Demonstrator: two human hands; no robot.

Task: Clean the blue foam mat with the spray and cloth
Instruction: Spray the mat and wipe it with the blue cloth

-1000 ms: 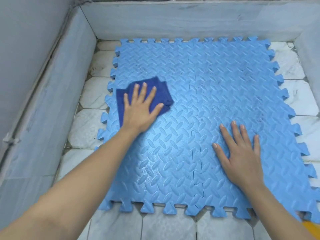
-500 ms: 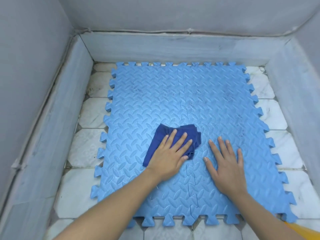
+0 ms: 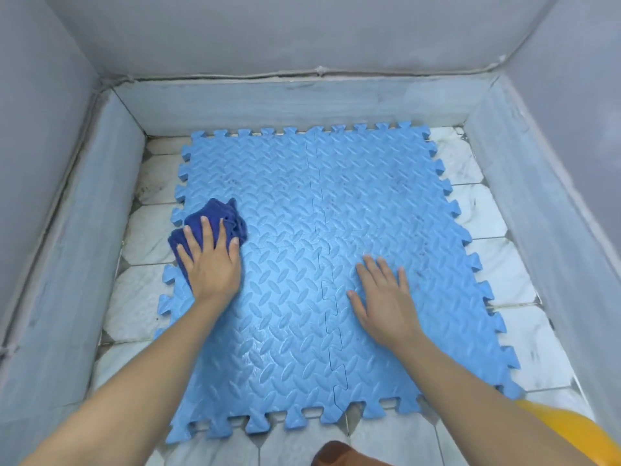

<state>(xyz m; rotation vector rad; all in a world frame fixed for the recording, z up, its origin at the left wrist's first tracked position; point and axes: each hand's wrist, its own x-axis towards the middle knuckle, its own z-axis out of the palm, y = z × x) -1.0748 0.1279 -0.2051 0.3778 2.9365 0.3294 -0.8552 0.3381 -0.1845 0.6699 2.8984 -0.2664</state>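
Observation:
The blue foam mat (image 3: 302, 203), made of interlocking tiles with a ridged pattern, lies flat on the tiled floor. My left hand (image 3: 210, 260) presses a bunched dark blue cloth (image 3: 215, 218) onto the mat's left edge, fingers spread over it. My right hand (image 3: 383, 294) rests flat on the right half of the mat, palm down, fingers apart, holding nothing. The near part of the mat looks wet and shiny. No spray bottle is in view.
Grey walls and a raised marble skirting (image 3: 100, 210) enclose the white tiled floor (image 3: 144, 297) on three sides. A yellow object (image 3: 571, 428) sits at the bottom right corner, and a brown shape (image 3: 339, 454) at the bottom edge.
My left hand has slid the cloth from the middle of the mat out to its left edge, and the cloth has bunched up. My right hand has stayed flat on the mat.

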